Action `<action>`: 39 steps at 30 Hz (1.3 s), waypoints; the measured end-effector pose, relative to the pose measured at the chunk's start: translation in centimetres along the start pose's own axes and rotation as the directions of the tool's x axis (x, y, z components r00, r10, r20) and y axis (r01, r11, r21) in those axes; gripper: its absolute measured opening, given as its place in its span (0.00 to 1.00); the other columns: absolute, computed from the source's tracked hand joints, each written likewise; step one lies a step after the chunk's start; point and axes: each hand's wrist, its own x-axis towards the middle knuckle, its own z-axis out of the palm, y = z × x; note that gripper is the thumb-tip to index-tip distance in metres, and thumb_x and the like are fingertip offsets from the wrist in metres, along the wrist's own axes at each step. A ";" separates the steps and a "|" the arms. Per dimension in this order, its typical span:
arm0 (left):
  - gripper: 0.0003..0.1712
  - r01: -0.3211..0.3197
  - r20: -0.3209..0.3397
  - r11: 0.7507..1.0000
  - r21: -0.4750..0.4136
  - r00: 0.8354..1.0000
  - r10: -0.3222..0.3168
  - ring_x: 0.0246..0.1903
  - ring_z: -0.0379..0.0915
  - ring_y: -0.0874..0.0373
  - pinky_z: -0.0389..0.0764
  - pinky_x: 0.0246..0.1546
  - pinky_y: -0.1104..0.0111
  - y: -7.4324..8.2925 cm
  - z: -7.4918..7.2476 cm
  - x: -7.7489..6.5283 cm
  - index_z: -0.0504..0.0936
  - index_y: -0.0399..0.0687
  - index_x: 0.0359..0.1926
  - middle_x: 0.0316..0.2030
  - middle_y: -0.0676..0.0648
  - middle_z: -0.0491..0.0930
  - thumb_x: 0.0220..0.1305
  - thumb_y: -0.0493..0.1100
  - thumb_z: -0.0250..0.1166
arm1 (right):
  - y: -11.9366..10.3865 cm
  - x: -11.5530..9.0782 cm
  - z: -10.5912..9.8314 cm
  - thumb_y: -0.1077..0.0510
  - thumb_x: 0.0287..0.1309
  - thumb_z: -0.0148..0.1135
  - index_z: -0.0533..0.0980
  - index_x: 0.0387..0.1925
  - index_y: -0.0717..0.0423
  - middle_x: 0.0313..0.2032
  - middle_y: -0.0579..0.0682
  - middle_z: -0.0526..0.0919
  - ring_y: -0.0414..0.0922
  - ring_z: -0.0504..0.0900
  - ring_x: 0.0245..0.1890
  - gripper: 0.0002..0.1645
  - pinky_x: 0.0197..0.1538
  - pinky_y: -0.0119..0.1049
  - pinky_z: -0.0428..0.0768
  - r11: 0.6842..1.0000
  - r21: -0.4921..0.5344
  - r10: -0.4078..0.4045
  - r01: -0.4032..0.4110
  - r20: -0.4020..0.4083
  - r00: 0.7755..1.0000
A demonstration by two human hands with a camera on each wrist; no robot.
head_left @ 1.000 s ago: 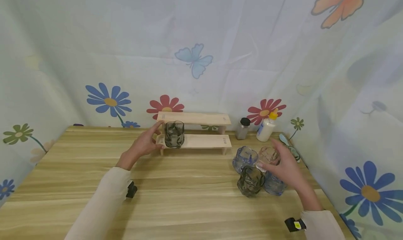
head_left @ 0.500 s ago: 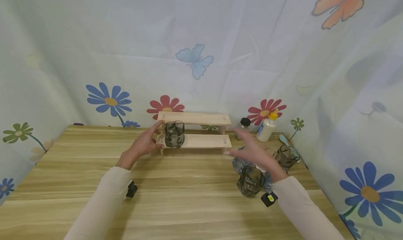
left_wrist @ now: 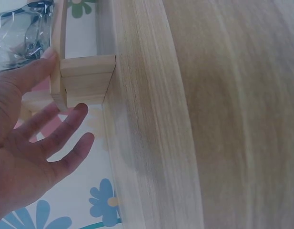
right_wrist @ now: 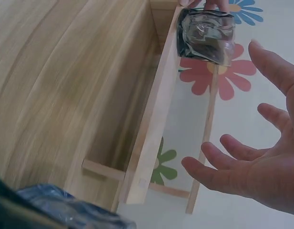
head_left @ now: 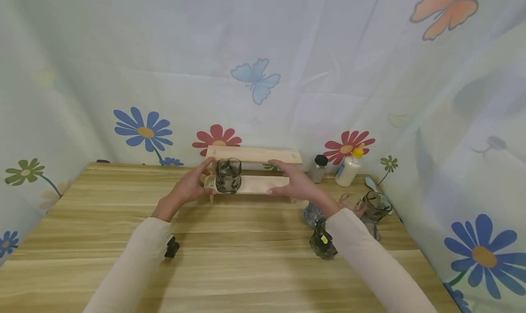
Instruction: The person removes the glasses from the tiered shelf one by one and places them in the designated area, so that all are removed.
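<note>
A two-tier pale wooden shelf (head_left: 263, 184) stands at the back middle of the table. One smoky grey wavy glass (head_left: 228, 176) sits upright at the left of its lower tier. My left hand (head_left: 189, 186) holds the lower tier's left end, thumb at the front edge and index finger behind, as the left wrist view shows. My right hand (head_left: 297, 183) hovers by the shelf's right part, fingers spread and holding nothing. Partly under the right arm stand a blue glass (head_left: 313, 215) and a dark glass (head_left: 320, 247).
Farther right stand a pink glass (head_left: 351, 202) and another smoky glass (head_left: 377, 206), close by a pale blue spoon (head_left: 371, 184). Behind them are a black-capped jar (head_left: 318, 169) and a white bottle with yellow tip (head_left: 348, 169). A printed curtain (head_left: 263, 39) hangs behind the table.
My right hand has moved left from the glasses to the shelf, uncovering a smoky glass at far right. My left hand and the glass on the shelf have stayed put.
</note>
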 end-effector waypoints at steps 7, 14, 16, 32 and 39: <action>0.59 -0.009 -0.003 1.000 0.006 1.000 0.009 0.38 0.83 0.44 0.81 0.39 0.53 -0.2 0.1 0.1 0.48 0.59 0.79 0.60 0.32 0.74 0.55 0.42 0.77 | -0.8 2.0 1.2 0.50 0.56 0.74 0.56 0.77 0.49 0.76 0.55 0.58 0.61 0.60 0.74 0.53 0.70 0.56 0.67 1.000 0.021 -0.006 0.005 0.043 0.999; 0.59 -0.008 -0.006 1.000 0.007 1.000 0.008 0.38 0.83 0.43 0.81 0.40 0.52 -0.1 0.1 0.0 0.48 0.58 0.79 0.60 0.32 0.74 0.55 0.43 0.77 | -1.7 4.2 3.0 0.51 0.58 0.73 0.55 0.77 0.48 0.77 0.55 0.57 0.61 0.61 0.74 0.52 0.69 0.55 0.68 0.998 0.062 -0.009 0.006 0.059 0.998; 0.59 -0.005 -0.008 1.000 0.006 1.000 0.005 0.38 0.83 0.44 0.81 0.39 0.53 -0.1 0.1 0.0 0.48 0.58 0.79 0.60 0.32 0.74 0.55 0.42 0.77 | -1.9 4.8 3.5 0.51 0.58 0.72 0.55 0.77 0.47 0.77 0.55 0.57 0.60 0.61 0.74 0.52 0.69 0.54 0.68 0.996 0.085 -0.009 0.004 0.057 0.998; 0.58 -0.015 -0.003 1.000 0.004 1.000 0.015 0.39 0.83 0.43 0.82 0.39 0.53 0.1 0.0 -0.1 0.49 0.56 0.79 0.59 0.30 0.74 0.55 0.41 0.76 | -2.8 7.9 6.7 0.48 0.58 0.72 0.55 0.77 0.44 0.76 0.54 0.59 0.60 0.65 0.72 0.52 0.66 0.53 0.72 0.989 0.145 0.023 -0.026 0.020 1.000; 0.59 -0.012 -0.001 1.000 0.004 1.000 0.012 0.40 0.83 0.42 0.81 0.40 0.52 0.1 -0.1 -0.1 0.48 0.57 0.79 0.60 0.30 0.74 0.55 0.42 0.76 | -2.6 8.8 8.2 0.45 0.55 0.74 0.51 0.78 0.44 0.75 0.55 0.60 0.57 0.65 0.73 0.58 0.66 0.54 0.71 0.990 0.134 0.046 -0.040 -0.039 0.998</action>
